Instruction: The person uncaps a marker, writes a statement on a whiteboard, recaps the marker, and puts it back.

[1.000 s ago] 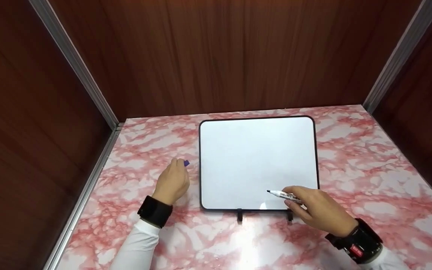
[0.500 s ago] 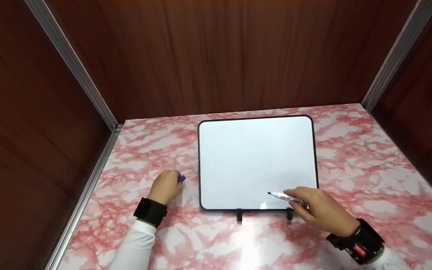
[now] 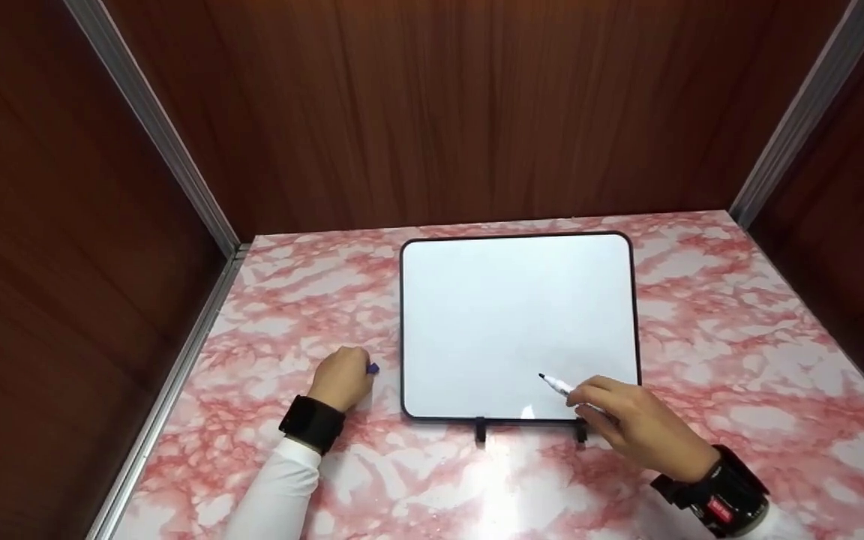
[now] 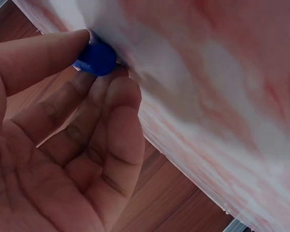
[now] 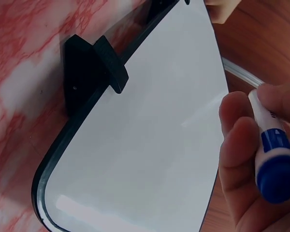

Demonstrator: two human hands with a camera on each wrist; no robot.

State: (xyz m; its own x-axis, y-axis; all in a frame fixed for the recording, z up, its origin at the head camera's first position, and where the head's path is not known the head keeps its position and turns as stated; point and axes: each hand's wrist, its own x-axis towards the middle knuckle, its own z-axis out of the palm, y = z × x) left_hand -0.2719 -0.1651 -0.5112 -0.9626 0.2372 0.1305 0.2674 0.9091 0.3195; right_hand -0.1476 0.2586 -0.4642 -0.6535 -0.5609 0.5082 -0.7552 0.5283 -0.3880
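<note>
My left hand (image 3: 340, 379) is left of the whiteboard (image 3: 511, 315), low over the table. Between its thumb and fingertips it pinches a blue marker cap (image 4: 100, 59), right at the table surface in the left wrist view. My right hand (image 3: 638, 420) grips a white whiteboard marker (image 3: 556, 385) by its barrel, at the board's lower right corner. The marker's dark tip is bare and points up and left across the board. Its blue tail end (image 5: 277, 179) faces the right wrist camera. The white writing face shows no marks.
The whiteboard's black frame rests in two black stand feet (image 3: 481, 430) at its lower edge. Under it lies a red-and-white marbled table (image 3: 312, 277). Dark wood panels (image 3: 432, 112) with metal corner rails (image 3: 154, 127) enclose the back and sides.
My left hand has come down and nearer to me with the cap, to the table's surface. The marker in my right hand has turned so its tip points more upward.
</note>
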